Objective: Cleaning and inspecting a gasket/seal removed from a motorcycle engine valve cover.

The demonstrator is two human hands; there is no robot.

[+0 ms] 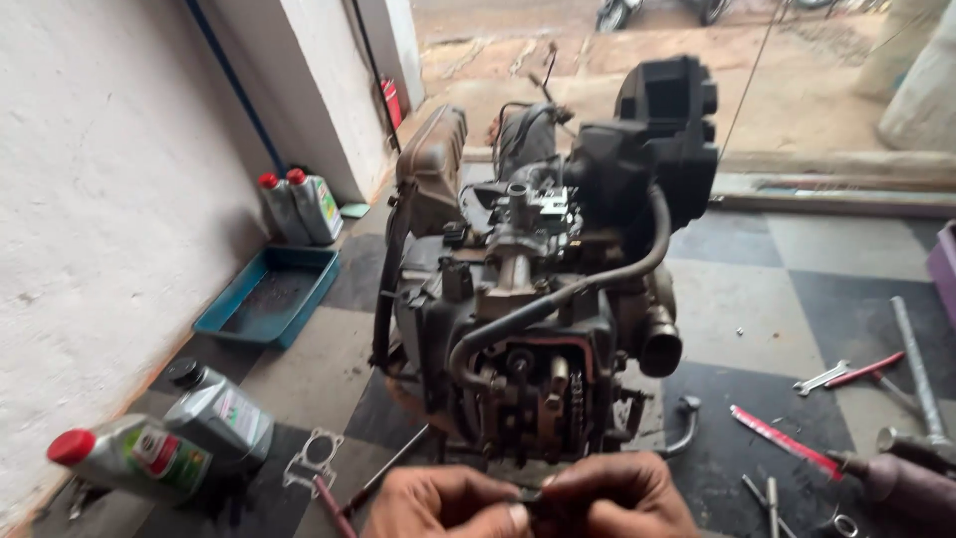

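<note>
I had both grips, left hand and right hand, pinched shut on a small dark part before the engine.

Both hands cut off by the bottom edge just below the engine: left hand and right hand shown only as knuckles and fingertips, pinched together on a small dark part too tiny and blurred to identify. Far left of the engine, a red-capped oil bottle smeared by motion blur. Right of the engine, a purple box sliced by the frame edge. Beyond the engine, parked vehicle wheels clipped at the top edge.
</note>
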